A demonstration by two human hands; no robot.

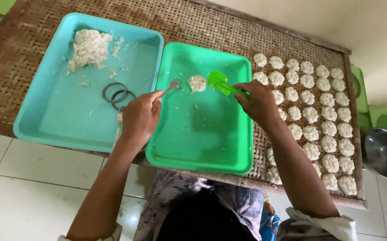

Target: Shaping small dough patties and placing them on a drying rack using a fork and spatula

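Left hand (140,117): clenched on a fork (172,85), tines just left of the rice patty (197,83)
Right hand (259,102): grasped a green spatula (220,83), blade touching the patty
Patty: lay in the green tray (202,147), between both hands
Beyond the right hand: patty rows (311,116) on the woven mat (202,27)

Woven bamboo rack (166,18), teal tray (46,120), green tray (202,151), rows of apparently rice patties (311,114)

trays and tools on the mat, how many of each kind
trays: 2, a blue tray and a green tray
metal rings: 2
fork: 1, in the left hand
green spatula: 1, in the right hand
total: 6
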